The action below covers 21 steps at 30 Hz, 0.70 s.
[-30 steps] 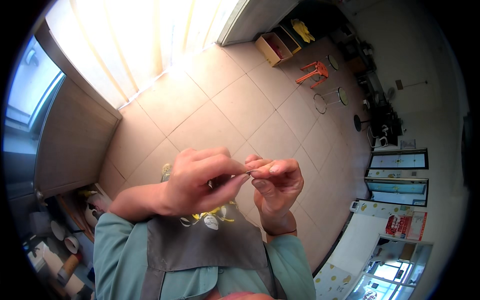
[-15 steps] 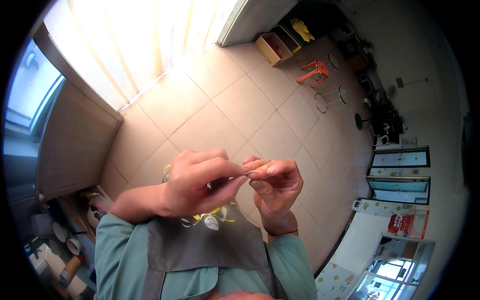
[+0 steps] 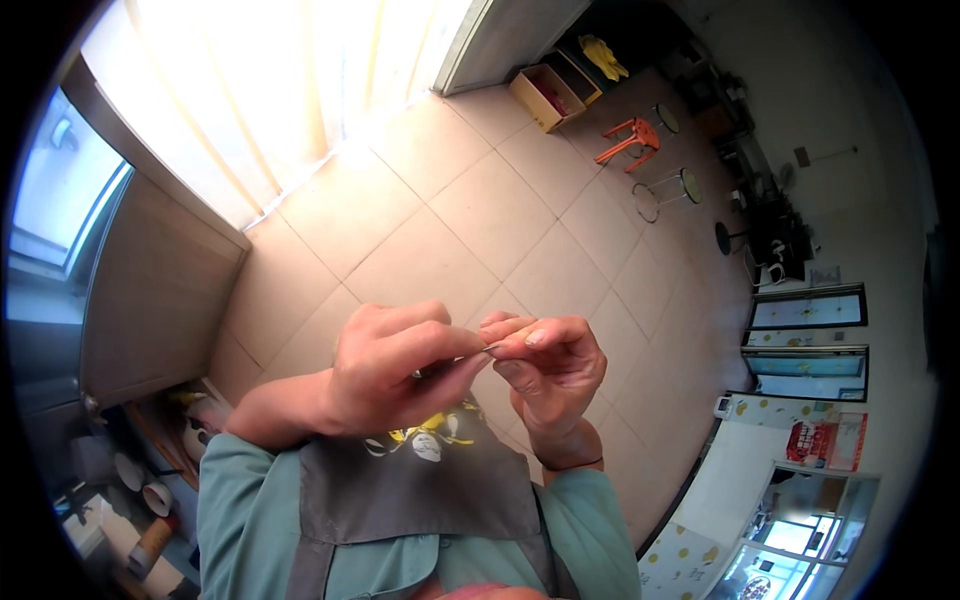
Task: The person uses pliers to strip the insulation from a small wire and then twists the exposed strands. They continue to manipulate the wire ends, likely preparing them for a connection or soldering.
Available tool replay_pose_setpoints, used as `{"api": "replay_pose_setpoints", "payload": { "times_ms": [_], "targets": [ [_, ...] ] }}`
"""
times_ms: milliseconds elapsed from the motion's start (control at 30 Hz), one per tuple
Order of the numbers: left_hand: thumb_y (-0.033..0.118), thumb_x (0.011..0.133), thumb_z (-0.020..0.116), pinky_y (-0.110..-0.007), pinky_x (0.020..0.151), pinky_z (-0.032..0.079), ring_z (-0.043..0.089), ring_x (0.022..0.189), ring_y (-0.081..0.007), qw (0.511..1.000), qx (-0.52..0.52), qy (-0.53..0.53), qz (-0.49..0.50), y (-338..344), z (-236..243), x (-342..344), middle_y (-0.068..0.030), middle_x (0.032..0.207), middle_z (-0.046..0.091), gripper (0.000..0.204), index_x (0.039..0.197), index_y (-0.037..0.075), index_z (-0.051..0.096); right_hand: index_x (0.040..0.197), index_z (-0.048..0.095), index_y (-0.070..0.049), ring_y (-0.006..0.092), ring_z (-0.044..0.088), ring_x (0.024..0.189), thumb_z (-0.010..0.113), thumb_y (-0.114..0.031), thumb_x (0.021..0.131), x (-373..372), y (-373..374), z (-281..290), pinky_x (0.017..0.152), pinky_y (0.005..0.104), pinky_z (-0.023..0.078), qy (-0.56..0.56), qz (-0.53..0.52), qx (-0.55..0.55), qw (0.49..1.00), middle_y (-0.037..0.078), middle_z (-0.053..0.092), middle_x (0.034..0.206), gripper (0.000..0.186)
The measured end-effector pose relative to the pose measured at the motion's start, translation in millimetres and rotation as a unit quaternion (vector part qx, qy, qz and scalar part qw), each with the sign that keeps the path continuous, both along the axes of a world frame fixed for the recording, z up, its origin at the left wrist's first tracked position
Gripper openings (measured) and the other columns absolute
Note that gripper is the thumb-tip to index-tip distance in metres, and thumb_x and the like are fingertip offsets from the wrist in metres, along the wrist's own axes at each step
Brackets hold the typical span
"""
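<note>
No legible text, red wall sign (image 3: 808, 443) too small, apron print (image 3: 427, 446) unreadable

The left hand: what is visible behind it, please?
Behind the left hand show floor tiles and the dark apron with its yellow-and-white print. The hand covers part of both.

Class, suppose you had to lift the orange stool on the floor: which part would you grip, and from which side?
I'd grip the orange stool by its seat edge, coming from the camera wearer's side: it appears upright, seat on top and legs below, while a round-topped stool close behind likely hinders the far side.
</note>
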<state>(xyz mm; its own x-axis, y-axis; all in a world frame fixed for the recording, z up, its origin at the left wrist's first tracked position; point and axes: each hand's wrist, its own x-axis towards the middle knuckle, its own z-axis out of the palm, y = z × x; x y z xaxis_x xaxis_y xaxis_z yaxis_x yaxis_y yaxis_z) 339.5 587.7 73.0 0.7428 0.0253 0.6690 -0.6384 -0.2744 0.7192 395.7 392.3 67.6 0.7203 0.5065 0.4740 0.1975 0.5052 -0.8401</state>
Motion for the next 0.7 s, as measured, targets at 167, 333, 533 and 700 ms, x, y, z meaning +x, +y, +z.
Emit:
{"api": "replay_pose_setpoints", "payload": {
  "times_ms": [167,333,533,700],
  "targets": [
    [-0.004,0.077,0.080,-0.032,0.042,0.038,0.053,0.048,-0.0164,0.999,0.019,-0.030,0.031,-1,-2,2,-0.0049,0.065,0.055,0.020,0.094,0.002,0.073,0.115,0.055,0.001,0.0330,0.072,0.109,0.067,0.018,0.091,1,1,5,0.103,0.0530,0.053,0.008,0.003,-0.014,1.000,0.021,0.074,0.103,0.032],
    [-0.003,0.075,0.082,-0.032,0.042,0.036,0.050,0.047,-0.0164,0.995,0.055,-0.066,0.056,0,-3,3,-0.0033,0.065,0.051,0.025,0.097,0.003,0.072,0.114,0.056,0.004,0.0328,0.073,0.108,0.068,0.019,0.089,3,-2,11,0.105,0.0518,0.053,-0.033,-0.021,-0.067,0.997,0.020,0.074,0.103,0.032],
    [-0.004,0.075,0.082,-0.031,0.041,0.036,0.050,0.048,-0.0144,0.987,0.095,-0.107,0.072,-2,-4,4,-0.0026,0.065,0.050,0.026,0.097,0.000,0.071,0.116,0.057,0.005,0.0321,0.073,0.107,0.069,0.019,0.089,2,-4,14,0.105,0.0512,0.053,-0.058,-0.034,-0.080,0.994,0.018,0.074,0.103,0.032],
    [-0.002,0.074,0.083,-0.029,0.044,0.038,0.052,0.052,-0.0141,0.974,0.133,-0.166,0.082,-2,-9,8,-0.0028,0.067,0.051,0.029,0.100,-0.002,0.071,0.119,0.056,0.005,0.0321,0.072,0.110,0.070,0.015,0.090,1,-9,13,0.105,0.0505,0.053,-0.042,-0.030,-0.090,0.995,0.019,0.072,0.106,0.034]
  ]
}}
